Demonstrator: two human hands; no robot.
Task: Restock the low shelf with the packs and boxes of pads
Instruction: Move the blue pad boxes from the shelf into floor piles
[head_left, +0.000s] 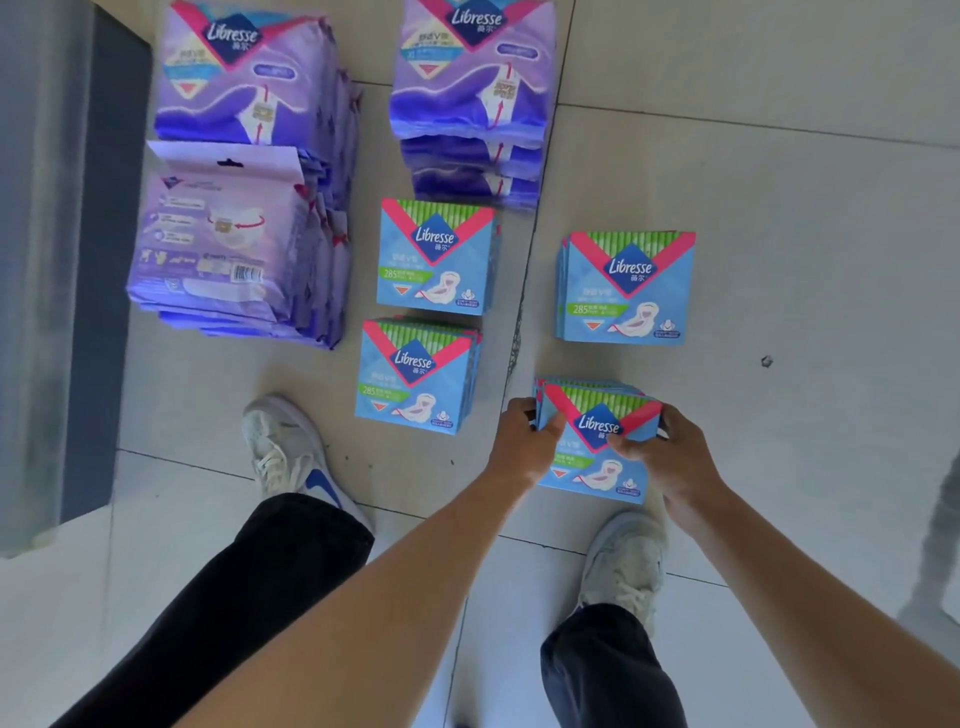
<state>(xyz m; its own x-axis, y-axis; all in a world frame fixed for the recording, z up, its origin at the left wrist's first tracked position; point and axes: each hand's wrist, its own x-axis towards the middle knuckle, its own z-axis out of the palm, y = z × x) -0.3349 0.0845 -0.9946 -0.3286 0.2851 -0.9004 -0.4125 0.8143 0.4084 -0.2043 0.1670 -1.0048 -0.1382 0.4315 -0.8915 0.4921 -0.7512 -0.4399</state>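
1. The person stands over goods laid out on the tiled floor (753, 171), both arms reaching down to the nearest stack of blue boxes (597, 457), which sits between the two shoes.
2. The left hand (524, 441) clasps the stack's left edge, fingers curled round it; the right hand (670, 452) clamps the right edge, thumb lying across the top box. Both are closed on that stack. I cannot tell whether it has left the floor.
3. Three more blue stacks wait on the tiles: one just beyond the held one (626, 288), and two to the left, a far one (436, 257) and a near one (418, 376).
4. Purple packs are farther off: one pile at the top centre (470, 98), a bigger heap at the left (244, 208) with its front pack showing its back face.
5. By my reckoning the job has barely begun. Everything in sight is on the floor, nothing visibly shelved.
6. The dark unit (67, 260) along the left edge may be the low shelf, but it is blurred and cut off, and its inside is hidden.
7. How many boxes each stack holds is hard to count. The small print is unreadable.
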